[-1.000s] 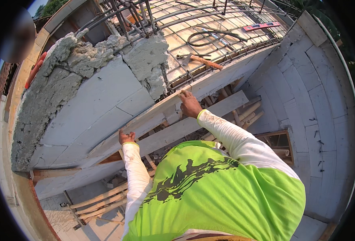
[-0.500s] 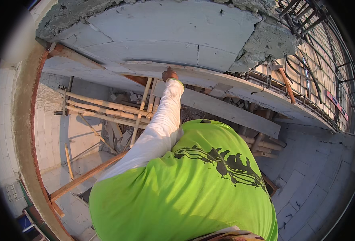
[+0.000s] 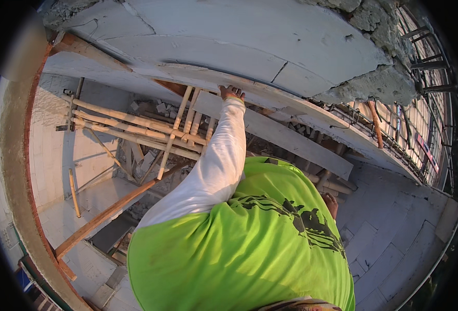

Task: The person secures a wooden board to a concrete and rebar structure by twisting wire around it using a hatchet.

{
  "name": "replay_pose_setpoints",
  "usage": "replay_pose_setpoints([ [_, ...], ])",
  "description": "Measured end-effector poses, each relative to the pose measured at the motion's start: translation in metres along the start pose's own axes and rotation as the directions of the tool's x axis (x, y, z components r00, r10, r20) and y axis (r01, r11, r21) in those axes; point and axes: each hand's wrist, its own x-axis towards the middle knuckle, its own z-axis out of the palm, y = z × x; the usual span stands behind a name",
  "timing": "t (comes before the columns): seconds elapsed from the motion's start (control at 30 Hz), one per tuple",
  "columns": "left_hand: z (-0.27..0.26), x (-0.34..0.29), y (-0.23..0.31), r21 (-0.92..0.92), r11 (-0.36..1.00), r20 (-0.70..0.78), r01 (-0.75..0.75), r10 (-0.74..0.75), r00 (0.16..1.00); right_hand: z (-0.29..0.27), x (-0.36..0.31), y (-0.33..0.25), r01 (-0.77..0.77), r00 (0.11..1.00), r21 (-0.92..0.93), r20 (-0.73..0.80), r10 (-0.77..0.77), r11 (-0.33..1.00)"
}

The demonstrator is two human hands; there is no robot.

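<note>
My left hand [image 3: 232, 93], at the end of a white sleeve, reaches forward to a long pale board [image 3: 291, 103] fixed along the foot of a grey block wall [image 3: 229, 39]. Its fingers are bent and slightly apart over the board's near edge. Below the hand a loose grey plank [image 3: 286, 136] slants down to the right. At the right side of my green shirt [image 3: 229, 243] a small patch of bare skin [image 3: 330, 204] shows. It may be part of my right hand, but its fingers are hidden behind the shirt.
Several bamboo poles [image 3: 136, 129] cross at left above rubble far below. A wooden beam [image 3: 110, 217] slopes up from the lower left. Rebar mesh [image 3: 439, 119], a tool with an orange handle [image 3: 375, 124] and a red-and-blue strip [image 3: 427, 150] lie at right. Rough mortar [image 3: 374, 85] edges the wall.
My view has shifted, with the wall now nearer. My left hand has shifted a little to the right along the board, its fingers more spread. Bare skin has appeared at the shirt's right side.
</note>
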Motion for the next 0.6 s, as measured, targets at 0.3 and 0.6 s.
replay_pose_setpoints([
  [0.3,-0.021,0.034,0.031,0.155,0.988,0.158,0.028,-0.053,0.986,0.082,-0.011,0.016,-0.265,0.961,0.069,-0.060,0.269,0.962],
  [0.6,-0.010,0.037,0.031,0.340,0.934,0.121,0.106,-0.155,0.980,0.091,-0.040,0.140,-0.240,0.953,-0.068,-0.208,0.222,0.968],
])
